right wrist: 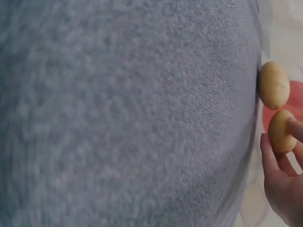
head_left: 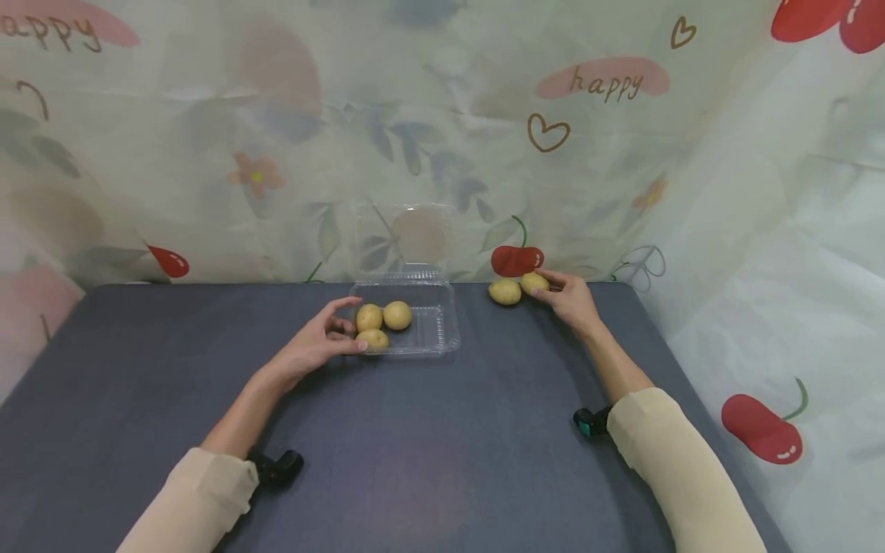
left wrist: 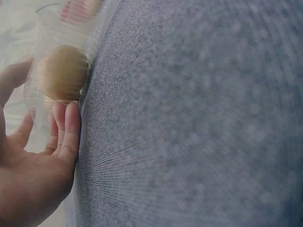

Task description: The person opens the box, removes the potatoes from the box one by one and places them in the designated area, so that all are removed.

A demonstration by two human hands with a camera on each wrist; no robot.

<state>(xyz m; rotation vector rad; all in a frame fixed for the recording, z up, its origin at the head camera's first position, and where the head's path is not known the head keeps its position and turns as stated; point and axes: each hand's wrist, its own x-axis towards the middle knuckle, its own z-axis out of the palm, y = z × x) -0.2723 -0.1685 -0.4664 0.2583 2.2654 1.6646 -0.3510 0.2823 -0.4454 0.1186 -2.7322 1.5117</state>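
Note:
A clear plastic clamshell container (head_left: pixel 445 326) stands near the table's back edge, its lid (head_left: pixel 373 230) raised. Inside, toward the left, lie three small yellow potatoes (head_left: pixel 397 316). My left hand (head_left: pixel 320 338) grips the container's left side, thumb at the front corner and index finger at the back. One potato (left wrist: pixel 64 72) shows through the plastic wall in the left wrist view. Right of the container, my right hand (head_left: pixel 570 301) pinches a potato (head_left: pixel 533 283) between thumb and fingers. Beside it another potato (head_left: pixel 505 292) rests on the table; in the right wrist view that potato (right wrist: pixel 273 85) sits just beyond the held one.
The dark grey table (head_left: pixel 429 445) stretches toward me and to both sides. Behind it hangs a pale printed cloth (head_left: pixel 442 115) with cherries, flowers and lettering. A dark band (head_left: pixel 276 467) is on my left wrist and another (head_left: pixel 592 422) on my right.

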